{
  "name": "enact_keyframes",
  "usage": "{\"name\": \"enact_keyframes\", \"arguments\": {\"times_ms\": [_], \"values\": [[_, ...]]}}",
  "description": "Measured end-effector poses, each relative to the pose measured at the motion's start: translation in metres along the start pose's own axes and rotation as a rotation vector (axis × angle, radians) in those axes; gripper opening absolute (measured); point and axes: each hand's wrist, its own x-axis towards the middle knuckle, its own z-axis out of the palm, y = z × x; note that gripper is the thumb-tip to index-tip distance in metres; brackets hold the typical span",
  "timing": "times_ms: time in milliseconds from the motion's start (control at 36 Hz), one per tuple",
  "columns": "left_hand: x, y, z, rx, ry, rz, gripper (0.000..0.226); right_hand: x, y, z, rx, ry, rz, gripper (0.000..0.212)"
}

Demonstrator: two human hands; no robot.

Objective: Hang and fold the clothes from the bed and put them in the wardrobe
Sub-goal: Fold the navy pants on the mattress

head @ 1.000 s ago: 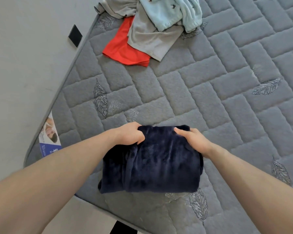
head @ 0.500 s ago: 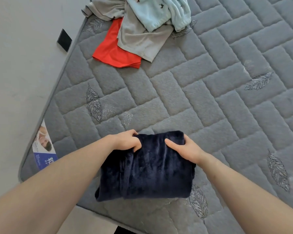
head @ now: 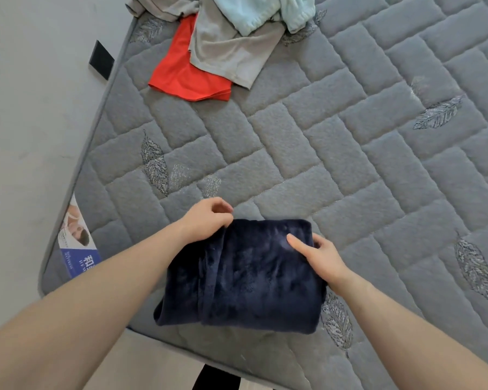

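The folded navy fleece garment (head: 245,274) lies flat on the bed (head: 350,170), at the near edge, directly in front of the person and between both forearms. Its long axis runs roughly left to right; the near hem sits just inside the mattress border.

The right hand (head: 319,256) rests at the far right corner of the bundle, thumb laid on top and fingers wrapped round the right edge, so it grips the fabric. The left hand (head: 209,220) sits at the far left corner with fingers loosely curled; its heel touches the fleece, but whether it actually pinches fabric cannot be told from this view. Both hands are at the far side of the bundle and about equally close to it.

Judgement: folding appears complete, and the next move is probably a lift. That calls for support under both short ends to keep the layers stacked; the loose fold at the near left could slip open.

Farther off, near the far left corner of the bed, lies the unfolded pile: a red garment (head: 181,77) lowest, a grey garment (head: 228,52) overlapping it, and a pale blue garment (head: 265,12) on top. These are well apart from the hands.
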Motion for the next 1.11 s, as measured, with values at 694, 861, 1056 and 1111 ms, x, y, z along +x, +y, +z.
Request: {"name": "enact_keyframes", "arguments": {"times_ms": [694,861,1056,1111], "values": [[-0.096,-0.065,0.030,-0.800,0.074,-0.324,0.086,-0.047,0.017,0.003,0.229,-0.048,0.074,0.050],[-0.146,-0.016,0.024,-0.807,0.021,-0.241,0.086,-0.107,0.001,-0.018,0.361,-0.015,0.032,0.038],[-0.266,0.084,0.042,-0.661,0.012,-0.084,0.042,-0.236,-0.002,-0.063,0.494,0.008,0.014,0.047],[-0.294,0.103,0.042,-0.613,-0.030,-0.030,0.088,-0.278,-0.001,-0.079,0.534,0.023,-0.017,0.049]]}}
